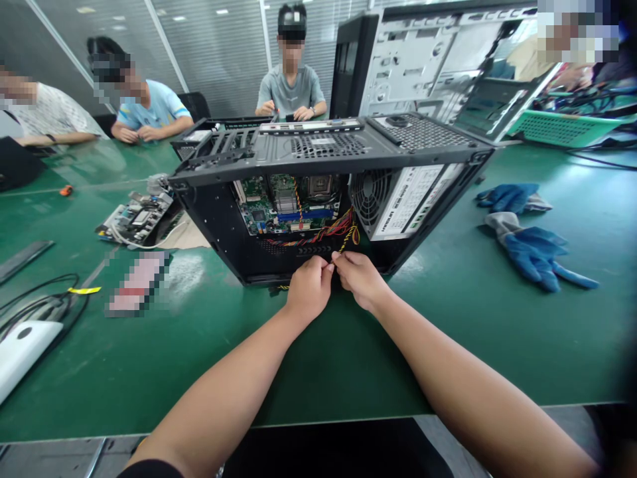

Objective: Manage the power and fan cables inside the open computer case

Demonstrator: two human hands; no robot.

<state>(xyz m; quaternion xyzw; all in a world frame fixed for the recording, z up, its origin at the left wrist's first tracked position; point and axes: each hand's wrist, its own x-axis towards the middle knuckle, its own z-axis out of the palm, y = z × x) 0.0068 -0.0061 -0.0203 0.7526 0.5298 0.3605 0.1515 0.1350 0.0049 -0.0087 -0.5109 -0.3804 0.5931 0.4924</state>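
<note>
An open black computer case stands in front of me, its open side facing my hands. My left hand and my right hand meet at its lower front edge, fingers pinched on a thin yellow-and-black cable. The fingers hide the gripped part. Inside the case are a green motherboard, a power supply with a fan, and a bundle of red, yellow and black wires. A short yellow cable end pokes out at the bottom, left of my left hand.
Blue-grey gloves lie at right, near a green basket of cables. Another case stands behind. At left are a circuit board with parts, a blurred-out pink item and a white device with black cables. Several people sit across the table.
</note>
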